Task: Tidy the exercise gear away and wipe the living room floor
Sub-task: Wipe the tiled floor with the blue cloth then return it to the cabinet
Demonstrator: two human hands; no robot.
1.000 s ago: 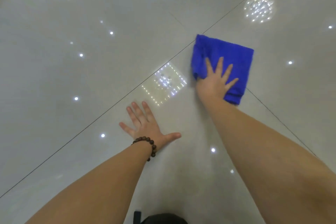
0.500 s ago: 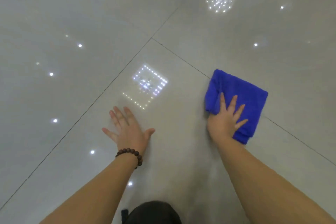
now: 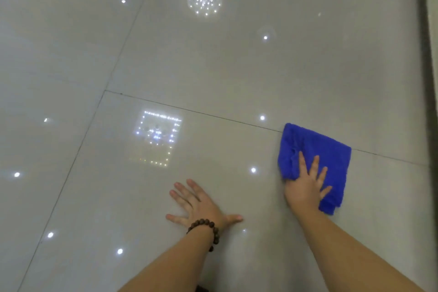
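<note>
A folded blue cloth (image 3: 317, 149) lies flat on the glossy grey tiled floor (image 3: 213, 66), at the right of the view, across a grout line. My right hand (image 3: 305, 187) presses on its near left part with fingers spread and straight. My left hand (image 3: 201, 206) rests flat on the bare tile to the left of the cloth, fingers spread, with a brown bead bracelet (image 3: 206, 227) on the wrist. No exercise gear is in view.
Ceiling lights reflect in the shiny tiles. A dark strip (image 3: 426, 54) runs along the right edge of the view, with a paler surface beyond it. Grout lines cross the floor.
My right hand has slid the blue cloth to the right and nearer to me. My left hand has shifted a little and its thumb now points out to the right.
</note>
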